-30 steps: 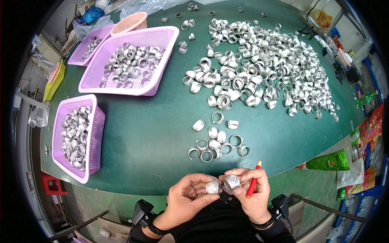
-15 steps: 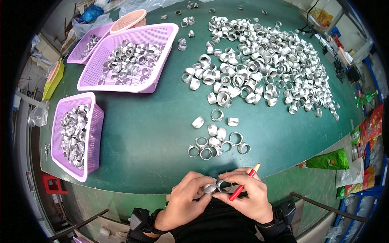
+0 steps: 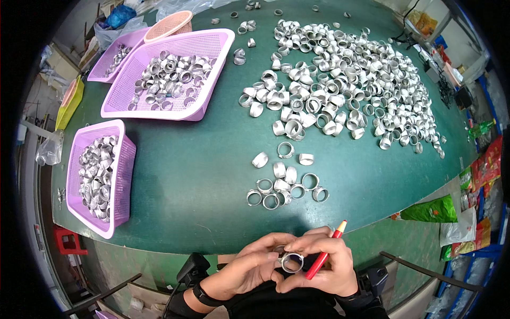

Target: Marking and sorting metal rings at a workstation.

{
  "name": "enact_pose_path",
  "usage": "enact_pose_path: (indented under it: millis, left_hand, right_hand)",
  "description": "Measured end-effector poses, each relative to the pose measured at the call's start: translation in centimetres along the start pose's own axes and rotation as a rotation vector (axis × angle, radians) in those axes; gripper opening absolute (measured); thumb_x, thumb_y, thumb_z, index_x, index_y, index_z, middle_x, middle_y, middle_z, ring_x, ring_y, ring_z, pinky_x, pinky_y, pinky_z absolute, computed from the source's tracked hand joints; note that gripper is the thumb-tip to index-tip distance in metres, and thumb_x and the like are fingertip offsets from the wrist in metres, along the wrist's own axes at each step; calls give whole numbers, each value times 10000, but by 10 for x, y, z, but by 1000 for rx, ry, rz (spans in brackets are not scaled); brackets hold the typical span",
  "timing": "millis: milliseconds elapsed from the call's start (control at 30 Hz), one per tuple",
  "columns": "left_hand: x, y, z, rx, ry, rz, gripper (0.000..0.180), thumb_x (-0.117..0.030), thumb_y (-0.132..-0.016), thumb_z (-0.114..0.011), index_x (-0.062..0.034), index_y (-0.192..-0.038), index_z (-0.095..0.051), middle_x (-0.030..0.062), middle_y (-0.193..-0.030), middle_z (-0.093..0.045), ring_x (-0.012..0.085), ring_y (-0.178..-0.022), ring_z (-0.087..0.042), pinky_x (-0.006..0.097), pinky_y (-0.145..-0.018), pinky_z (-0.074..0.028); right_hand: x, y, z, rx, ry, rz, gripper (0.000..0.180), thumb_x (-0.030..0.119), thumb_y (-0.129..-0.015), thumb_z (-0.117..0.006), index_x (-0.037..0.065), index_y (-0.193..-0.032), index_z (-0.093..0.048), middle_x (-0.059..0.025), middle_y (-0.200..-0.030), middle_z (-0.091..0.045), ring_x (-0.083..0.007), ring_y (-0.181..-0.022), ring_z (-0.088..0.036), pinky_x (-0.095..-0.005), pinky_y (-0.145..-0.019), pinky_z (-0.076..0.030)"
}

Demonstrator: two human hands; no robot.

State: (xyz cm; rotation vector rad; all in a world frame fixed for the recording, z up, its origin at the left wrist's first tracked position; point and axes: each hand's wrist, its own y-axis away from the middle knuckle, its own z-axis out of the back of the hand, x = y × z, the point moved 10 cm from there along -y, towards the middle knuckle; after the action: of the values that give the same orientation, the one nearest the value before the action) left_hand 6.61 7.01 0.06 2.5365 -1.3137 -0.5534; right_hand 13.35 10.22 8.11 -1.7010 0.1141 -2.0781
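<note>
At the table's near edge my two hands meet in front of me, both closed. My right hand (image 3: 334,264) has a red pencil (image 3: 325,252) slanting up between thumb and fingers, its tip pointing away. Its fingertips also reach the silvery metal ring (image 3: 285,270) held between both hands, its opening turned up. My left hand (image 3: 249,270) pinches that ring from the left. Part of a second ring (image 3: 279,249) shows behind it, mostly hidden by fingers. Just beyond lies a small group of loose metal rings (image 3: 280,185) on the green table (image 3: 186,175).
A large heap of similar rings (image 3: 350,85) covers the far right of the table. Purple baskets (image 3: 130,175) with rings stand at left, one larger basket (image 3: 212,80) behind. A peach basket (image 3: 170,27) sits farther back. Bags (image 3: 430,210) hang off the right edge.
The two rings, side by side before, now overlap, one behind the other. My left hand has turned and moved right, its fingers reaching farther over. The pencil has shifted slightly right.
</note>
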Motion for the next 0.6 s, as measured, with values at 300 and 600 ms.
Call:
enact_pose_path:
  millis: [300,600]
  left_hand:
    - [-49,15,-5,-189,-962,-8,84,-121,-789,-609,-48,-757,-586,-61,-695,-511,1,-656,-433,163,-576,-358]
    - [-222,72,-111,-746,-1867,-1235,242,-92,-706,-643,-12,-924,-578,114,-997,-561,187,-878,-543,291,-730,-421]
  right_hand:
    - [-24,22,41,-323,-379,-77,153,140,-879,-439,26,-810,-364,-140,-663,-596,-137,-540,-518,-274,-548,-450]
    - [-32,-19,16,-167,349,-3,213,-20,-690,-613,33,-885,-545,-78,-873,-603,-247,-779,-531,-317,-676,-427]
